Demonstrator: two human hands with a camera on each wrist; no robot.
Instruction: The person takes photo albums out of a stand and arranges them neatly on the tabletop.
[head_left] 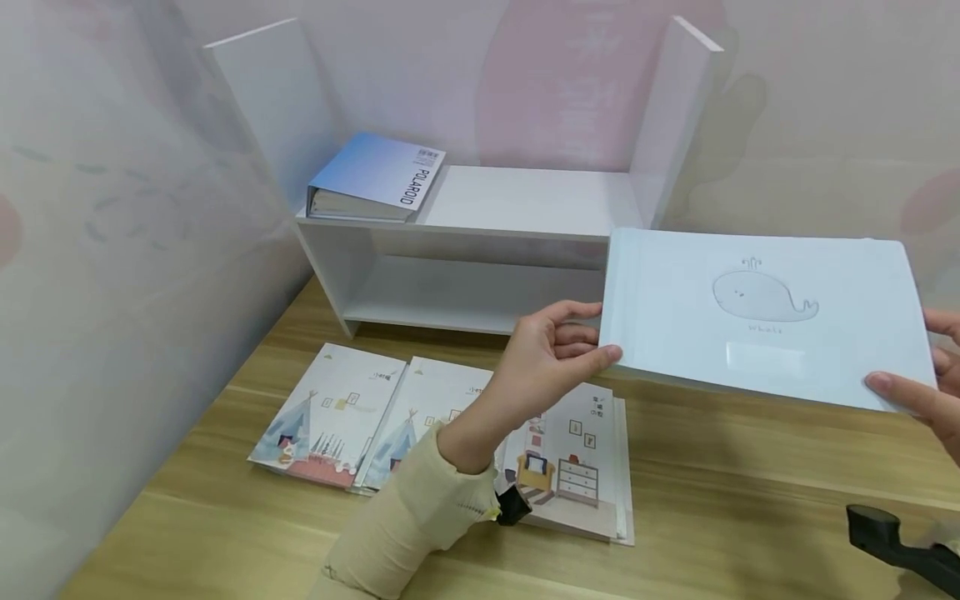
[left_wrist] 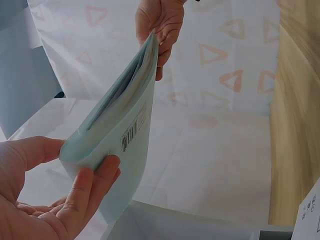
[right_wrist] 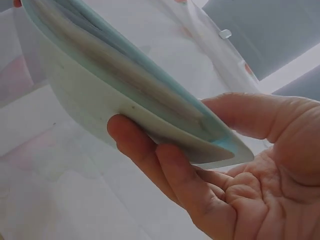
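Note:
A pale blue folder (head_left: 675, 317) with a whale drawing on its cover is held up in front of the shelf's right side, over the table. The left hand (head_left: 558, 354) pinches its spine end, thumb on the cover side in the head view. At the opposite end, the right hand (head_left: 930, 404) grips the lower right corner with the thumb on top. In the left wrist view a barcode shows on the folder (left_wrist: 135, 110), and pages show between its covers. The right wrist view shows the fingers (right_wrist: 135, 140) under the folder's back cover.
A white two-tier shelf (head_left: 480, 292) stands against the wall. On its upper board, at the left, lies a blue POLAROID binder (head_left: 375, 171). Several illustrated booklets (head_left: 330, 417) lie on the wooden table (head_left: 750, 483), partly behind the left forearm. A black device (head_left: 873, 529) shows at lower right.

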